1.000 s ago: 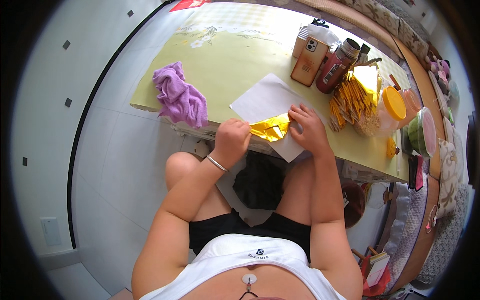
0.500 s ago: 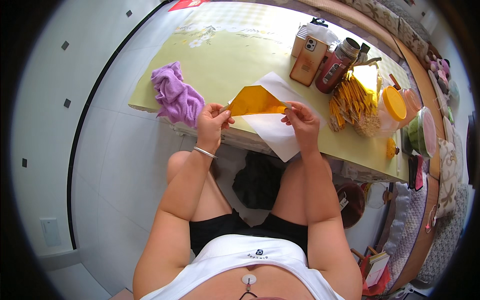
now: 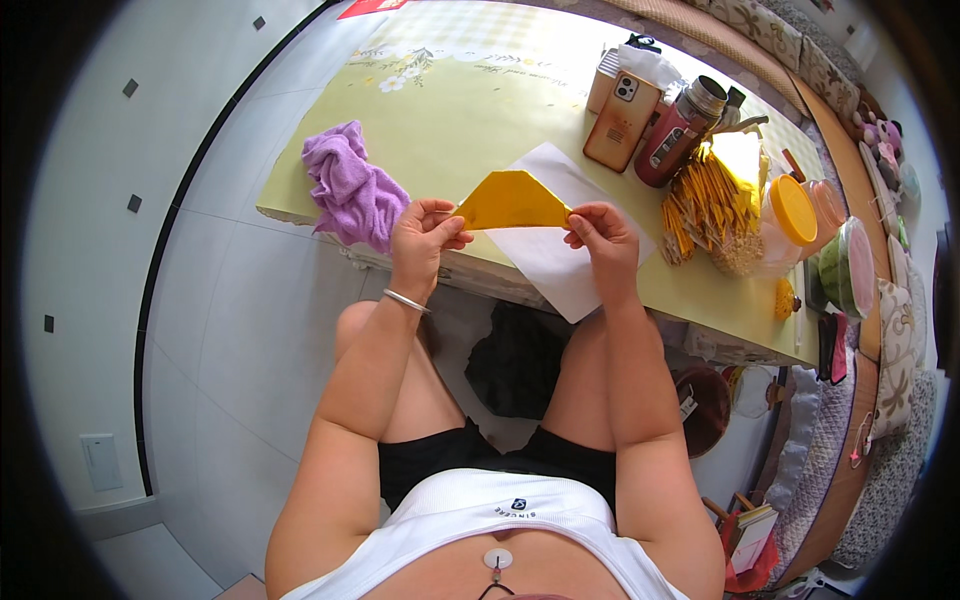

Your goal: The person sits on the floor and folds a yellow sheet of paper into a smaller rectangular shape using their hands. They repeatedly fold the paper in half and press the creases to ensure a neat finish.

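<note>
A folded sheet of shiny gold paper [image 3: 512,203], shaped like a trapezoid with a narrower far edge, is stretched between my two hands. My left hand [image 3: 428,236] pinches its left corner between thumb and fingers. At the opposite corner, my right hand [image 3: 604,240] pinches the paper the same way. Beneath it a white paper sheet [image 3: 550,262] lies on the table and hangs over the near edge. To the right stands a bunch of folded gold paper pieces [image 3: 712,205], several of them packed together. A crumpled purple towel [image 3: 352,185] lies beside my left hand.
The table [image 3: 440,120] has a pale yellow-green cover. At its back right stand a phone [image 3: 621,120] and a red thermos [image 3: 680,132]. Further right are a yellow-lidded jar [image 3: 790,215] and a clear tub with green contents [image 3: 845,268]. A dark bin [image 3: 702,410] is below.
The gold paper looks flatter and more evenly lit now, its lower edge straighter. Both hands keep their pinch and have shifted only slightly.
</note>
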Motion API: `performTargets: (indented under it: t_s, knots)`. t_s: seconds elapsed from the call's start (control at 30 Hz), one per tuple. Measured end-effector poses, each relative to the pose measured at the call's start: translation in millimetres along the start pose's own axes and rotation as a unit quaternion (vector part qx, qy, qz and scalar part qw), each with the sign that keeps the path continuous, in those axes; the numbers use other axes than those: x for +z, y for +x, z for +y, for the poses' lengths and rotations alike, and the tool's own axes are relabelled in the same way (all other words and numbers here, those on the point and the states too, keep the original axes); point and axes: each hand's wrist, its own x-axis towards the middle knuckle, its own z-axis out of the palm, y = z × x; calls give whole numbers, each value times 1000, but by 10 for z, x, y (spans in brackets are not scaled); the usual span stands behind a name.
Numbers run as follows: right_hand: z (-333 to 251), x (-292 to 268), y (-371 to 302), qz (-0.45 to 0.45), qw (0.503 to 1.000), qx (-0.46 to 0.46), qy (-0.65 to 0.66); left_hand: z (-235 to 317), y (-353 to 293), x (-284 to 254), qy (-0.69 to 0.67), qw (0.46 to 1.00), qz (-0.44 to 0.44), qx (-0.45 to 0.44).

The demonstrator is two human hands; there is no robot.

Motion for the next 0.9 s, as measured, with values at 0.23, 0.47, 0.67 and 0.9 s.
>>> performTargets:
  t_s: [0.23, 0.47, 0.67, 0.9]
  knots:
    - [3, -105, 36, -72, 989, 118, -47, 74, -49, 23, 52, 998, -22, 37]
    - [-99, -15, -24, -75, 989, 120, -40, 56, -69, -16, 75, 996, -26, 31]
    - [-94, -37, -59, -44, 992, 75, -93, 105, -77, 40, 114, 993, -29, -13]
    - [-113, 8, -67, -32, 996, 54, -69, 97, -85, 75, 142, 989, -29, 16]
